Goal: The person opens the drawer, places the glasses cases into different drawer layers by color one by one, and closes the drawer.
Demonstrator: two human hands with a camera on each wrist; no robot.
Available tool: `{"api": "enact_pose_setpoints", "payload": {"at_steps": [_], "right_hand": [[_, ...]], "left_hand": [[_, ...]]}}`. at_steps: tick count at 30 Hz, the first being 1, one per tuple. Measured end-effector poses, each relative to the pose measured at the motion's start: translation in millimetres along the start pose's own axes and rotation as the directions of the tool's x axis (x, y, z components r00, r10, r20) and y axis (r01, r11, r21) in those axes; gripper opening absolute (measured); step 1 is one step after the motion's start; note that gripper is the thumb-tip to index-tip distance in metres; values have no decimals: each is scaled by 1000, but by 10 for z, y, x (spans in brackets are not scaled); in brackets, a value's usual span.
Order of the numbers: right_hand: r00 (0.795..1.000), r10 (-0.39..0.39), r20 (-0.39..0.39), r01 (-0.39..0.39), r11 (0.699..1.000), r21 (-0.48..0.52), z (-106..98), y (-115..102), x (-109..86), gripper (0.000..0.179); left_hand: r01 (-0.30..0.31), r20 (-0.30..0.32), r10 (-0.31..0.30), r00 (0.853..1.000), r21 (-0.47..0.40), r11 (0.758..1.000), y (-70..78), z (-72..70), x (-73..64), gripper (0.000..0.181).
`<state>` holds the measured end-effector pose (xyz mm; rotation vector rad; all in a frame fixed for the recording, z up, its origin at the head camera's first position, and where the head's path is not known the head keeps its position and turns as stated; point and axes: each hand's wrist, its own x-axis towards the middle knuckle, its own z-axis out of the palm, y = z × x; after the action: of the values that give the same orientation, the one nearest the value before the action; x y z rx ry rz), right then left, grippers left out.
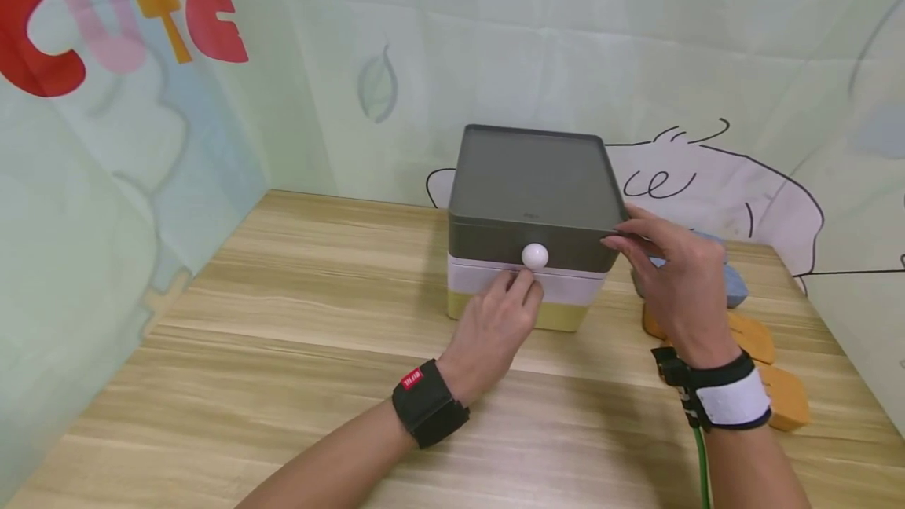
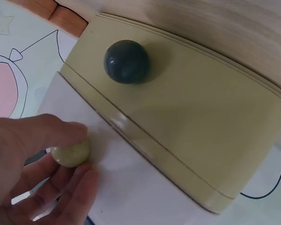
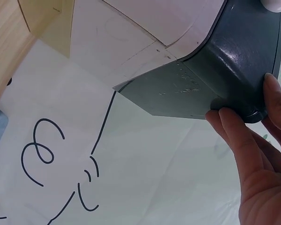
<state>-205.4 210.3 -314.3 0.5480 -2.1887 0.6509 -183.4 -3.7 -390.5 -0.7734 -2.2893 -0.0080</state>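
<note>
A small three-tier drawer box stands on the table, with a dark grey top tier (image 1: 537, 175), a pale pinkish-white middle tier (image 1: 566, 286) and a yellow bottom tier (image 2: 196, 122). My left hand (image 1: 498, 320) is at the front, thumb and fingers around the round yellow knob (image 2: 71, 152) of the middle drawer; in the head view that knob is hidden behind the hand. A white knob (image 1: 535, 256) sits just above on the grey tier, and a dark knob (image 2: 127, 62) on the yellow one. My right hand (image 1: 682, 277) grips the grey tier's front right corner.
Orange pieces (image 1: 785, 397) and a blue piece (image 1: 735, 286) lie to the right of the box, partly behind the right hand. A green cable (image 1: 703, 466) runs from the right wristband. A printed cloth (image 1: 318, 100) hangs behind the wooden table (image 1: 283, 289).
</note>
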Motion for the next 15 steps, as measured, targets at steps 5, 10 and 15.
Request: {"api": "enact_pose_setpoints", "payload": {"at_steps": [5,10,15], "right_hand": [[1000,5,-4,-5,1000,8,8,-3,1,18],[1000,9,3,-9,1000,18,4,-7,-3,17],[1000,14,4,-14,1000,22,3,-10,-10,17]], "left_hand": [[-22,10,22,1000,-3,1000,9,-30,4,22],[-26,36,27,999,-30,999,2,-67,-9,22],[-28,51,30,998,-40,999,-7,-98,-23,23]]}}
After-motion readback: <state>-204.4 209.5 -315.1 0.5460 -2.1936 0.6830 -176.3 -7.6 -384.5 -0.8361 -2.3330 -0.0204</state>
